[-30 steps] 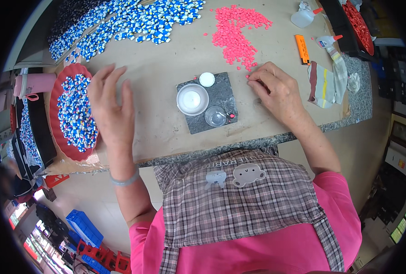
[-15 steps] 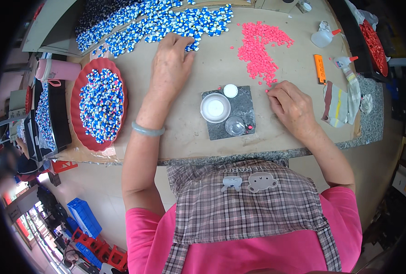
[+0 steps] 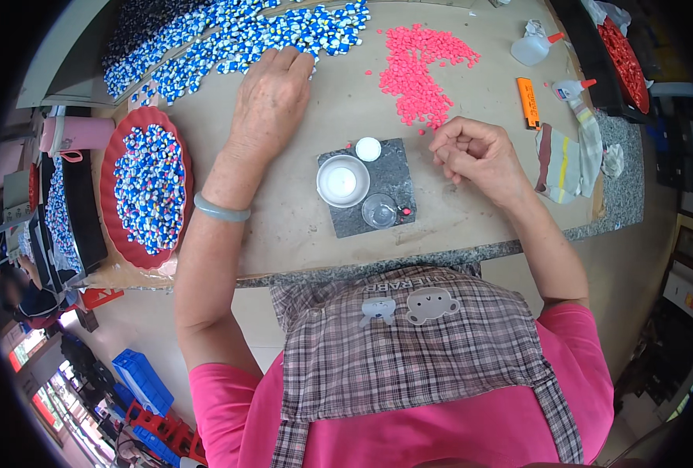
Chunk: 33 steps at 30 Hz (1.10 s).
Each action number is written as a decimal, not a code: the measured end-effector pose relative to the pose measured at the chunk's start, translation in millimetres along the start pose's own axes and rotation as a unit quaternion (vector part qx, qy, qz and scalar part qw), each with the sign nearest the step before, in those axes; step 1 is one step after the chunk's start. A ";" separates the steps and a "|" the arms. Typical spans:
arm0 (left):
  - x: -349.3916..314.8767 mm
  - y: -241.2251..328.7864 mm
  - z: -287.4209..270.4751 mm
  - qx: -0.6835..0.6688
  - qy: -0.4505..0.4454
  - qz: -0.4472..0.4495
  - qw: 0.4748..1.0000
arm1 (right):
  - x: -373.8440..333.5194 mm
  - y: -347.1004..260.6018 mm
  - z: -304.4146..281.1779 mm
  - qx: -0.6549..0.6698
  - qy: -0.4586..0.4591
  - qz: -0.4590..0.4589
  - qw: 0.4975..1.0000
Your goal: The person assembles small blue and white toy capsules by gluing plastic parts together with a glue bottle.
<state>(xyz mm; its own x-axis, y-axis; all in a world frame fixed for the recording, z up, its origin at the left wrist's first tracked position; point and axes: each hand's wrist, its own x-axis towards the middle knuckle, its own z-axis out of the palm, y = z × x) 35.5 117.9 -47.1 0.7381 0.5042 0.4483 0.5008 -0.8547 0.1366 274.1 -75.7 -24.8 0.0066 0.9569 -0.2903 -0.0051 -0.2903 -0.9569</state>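
My left hand point(image 3: 272, 97) reaches the near edge of a spread of small blue-and-white pieces point(image 3: 237, 39). Its fingers are bent and drawn together, and the tips hide whatever they hold. Beside the near end of a heap of small pink pieces point(image 3: 415, 70), my right hand point(image 3: 475, 156) is closed, thumb against curled fingers. Anything in that pinch is too small to make out. Between the hands, a dark stone slab point(image 3: 393, 168) carries a round metal dish point(image 3: 323, 181) with a white centre, a small clear glass cup point(image 3: 379, 212) and a white round cap point(image 3: 368, 149).
A red scalloped tray point(image 3: 112, 222) full of blue-and-white pieces stands at left, near a pink bottle point(image 3: 81, 134). At right are two squeeze bottles point(image 3: 531, 51) with red tips, an orange box point(image 3: 527, 103) and a striped cloth point(image 3: 557, 164). The table's stone edge point(image 3: 362, 271) runs before me.
My right hand has drawn back slightly from the pink heap, its fingers turned more inward. The left hand stays at the blue-and-white pieces. The whole view has shifted somewhat.
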 end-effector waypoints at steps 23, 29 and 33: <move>-9.7 116.7 -39.1 -0.478 0.017 -0.196 0.856 | 0.1 -21.5 27.0 0.196 -0.014 -0.024 0.980; -13.5 118.6 -44.1 -0.430 0.030 -0.193 0.881 | 2.4 -23.6 34.0 0.177 -0.002 -0.047 0.983; -16.2 116.8 -45.7 -0.361 0.037 -0.123 0.924 | 5.1 -22.0 33.4 0.159 -0.012 -0.043 0.986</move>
<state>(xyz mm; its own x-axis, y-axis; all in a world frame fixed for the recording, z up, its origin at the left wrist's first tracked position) 61.4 4.2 1.9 0.5952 0.7074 0.3813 0.1978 -0.5888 0.7837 240.9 -64.1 -5.1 -0.0033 0.9790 -0.2037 -0.3199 -0.1940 -0.9274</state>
